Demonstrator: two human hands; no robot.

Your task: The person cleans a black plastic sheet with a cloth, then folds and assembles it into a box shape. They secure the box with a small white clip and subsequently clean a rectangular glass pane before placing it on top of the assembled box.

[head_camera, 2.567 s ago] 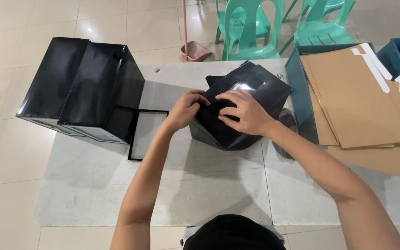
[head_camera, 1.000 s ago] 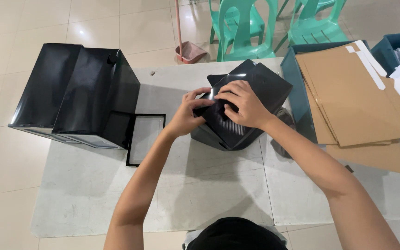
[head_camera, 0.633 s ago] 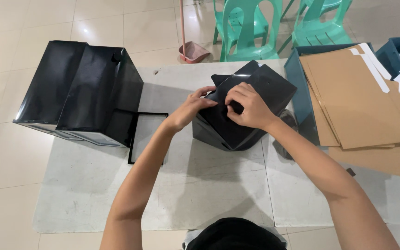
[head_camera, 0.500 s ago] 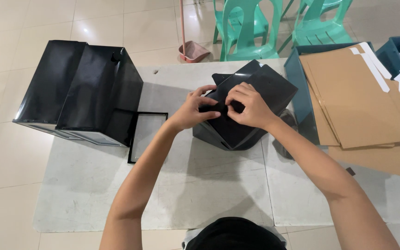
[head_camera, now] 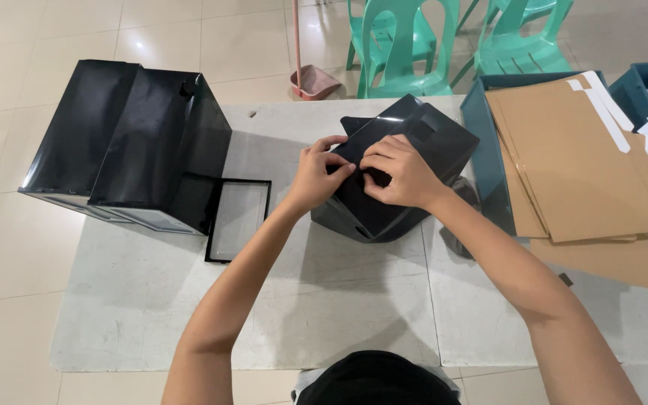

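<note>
A glossy black paper bag [head_camera: 421, 142] lies tilted on the pale table [head_camera: 264, 315], its base facing me. My left hand [head_camera: 315, 174] pinches a folded flap on the bag's left side. My right hand [head_camera: 401, 171] presses down on the folded base beside it, fingers curled over the black panel. Both hands touch the same bag.
Two finished black bags [head_camera: 133, 142] lie at the table's left, next to a flat black-framed panel [head_camera: 238, 217]. Brown card sheets [head_camera: 579, 150] rest on teal bins [head_camera: 481, 150] at the right. Green plastic chairs [head_camera: 406, 45] and a dustpan [head_camera: 313, 79] stand beyond the table.
The bag has been turned a little and its base flap folded flatter. Both hands have shifted slightly up along the fold, staying on the bag.
</note>
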